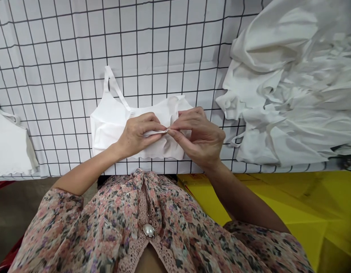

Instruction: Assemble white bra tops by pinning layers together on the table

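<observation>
A white bra (108, 115) with a scalloped lower edge lies on the grid-patterned table cover, close to the front edge. One of its straps stands up in a loop at the upper left; the other end of the garment is bunched up under my fingers. My left hand (142, 131) pinches a narrow white strap of it between thumb and fingers. Right beside it, my right hand (199, 132) pinches the end of the same strap, fingertips nearly touching those of the left. What exactly lies between the right fingertips is too small to make out.
To the right is a large heap of white garments (291, 91). Another white garment (12, 146) lies at the far left. The white table cover (169, 49) has black grid lines. Below the table's front edge on the right are yellow boxes (277, 201).
</observation>
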### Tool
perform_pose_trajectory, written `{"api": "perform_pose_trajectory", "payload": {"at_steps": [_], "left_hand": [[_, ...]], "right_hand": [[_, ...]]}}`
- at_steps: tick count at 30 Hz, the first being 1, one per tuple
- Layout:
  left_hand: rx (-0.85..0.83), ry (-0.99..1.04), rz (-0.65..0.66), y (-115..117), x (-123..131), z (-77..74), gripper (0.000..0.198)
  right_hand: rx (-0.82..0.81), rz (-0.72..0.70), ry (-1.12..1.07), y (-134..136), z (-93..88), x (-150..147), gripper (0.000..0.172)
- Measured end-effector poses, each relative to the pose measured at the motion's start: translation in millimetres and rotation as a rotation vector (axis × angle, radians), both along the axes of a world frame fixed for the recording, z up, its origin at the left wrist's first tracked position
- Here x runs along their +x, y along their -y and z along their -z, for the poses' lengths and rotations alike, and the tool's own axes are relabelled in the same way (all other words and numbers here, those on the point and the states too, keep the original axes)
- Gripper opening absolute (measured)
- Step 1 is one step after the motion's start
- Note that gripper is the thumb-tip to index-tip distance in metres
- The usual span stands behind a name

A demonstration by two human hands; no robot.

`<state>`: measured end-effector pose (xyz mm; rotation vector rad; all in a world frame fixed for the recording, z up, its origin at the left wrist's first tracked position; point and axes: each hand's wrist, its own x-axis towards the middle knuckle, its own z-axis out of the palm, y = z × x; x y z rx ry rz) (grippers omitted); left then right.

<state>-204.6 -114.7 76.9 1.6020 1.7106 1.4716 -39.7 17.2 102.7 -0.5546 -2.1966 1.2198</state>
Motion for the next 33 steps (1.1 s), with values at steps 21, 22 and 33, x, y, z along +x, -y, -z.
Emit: {"api": "perform_pose_trajectory", "payload": {"at_steps": [21,22,33], "left_hand": [[-0.002,0.06,0.027,-1.6,1.1,-1.6,0.016],[-0.015,0.051,0.025,-1.5,1.1,-1.2,0.017],[0.016,0.047,0.024,-1.4,0.7,-2.7,0.009]], "right_hand": [[0.023,-0.013,-0.163,1.0,4.6,-0.3,0.009],[0.03,-0.017,-0.17,0.9,4.7,-0.6,0.009],[0.101,-0.014,-0.162,2.6,8.9,-1.2,0.009]]}}
